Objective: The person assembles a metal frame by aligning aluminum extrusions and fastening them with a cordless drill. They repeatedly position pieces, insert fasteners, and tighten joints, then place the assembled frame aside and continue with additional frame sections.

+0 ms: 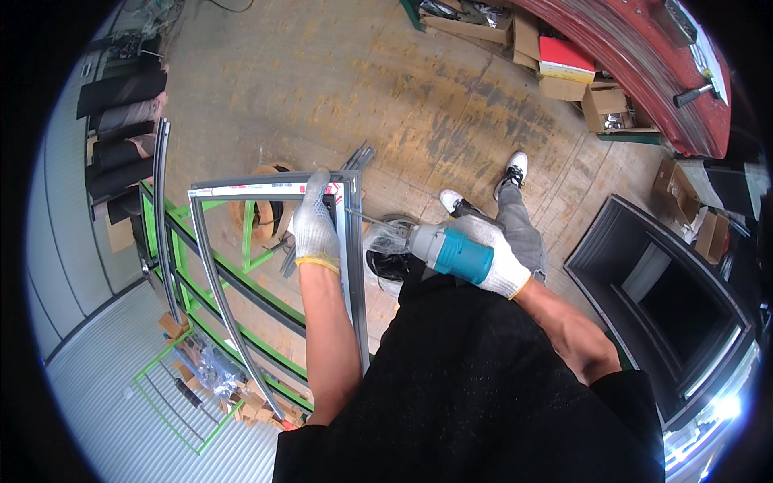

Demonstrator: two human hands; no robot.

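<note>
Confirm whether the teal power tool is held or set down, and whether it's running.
Held: the gloved right hand is wrapped around the teal power tool. Running: cannot tell; nothing visible shows whether it turns.

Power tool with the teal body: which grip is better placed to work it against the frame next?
Probably the right grip: it holds the teal power tool, whose long bit points toward the frame. The left grip rests on the frame.

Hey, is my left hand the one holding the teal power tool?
No, the gloved right hand grips the teal power tool, while the left hand is on the grey frame.
</note>
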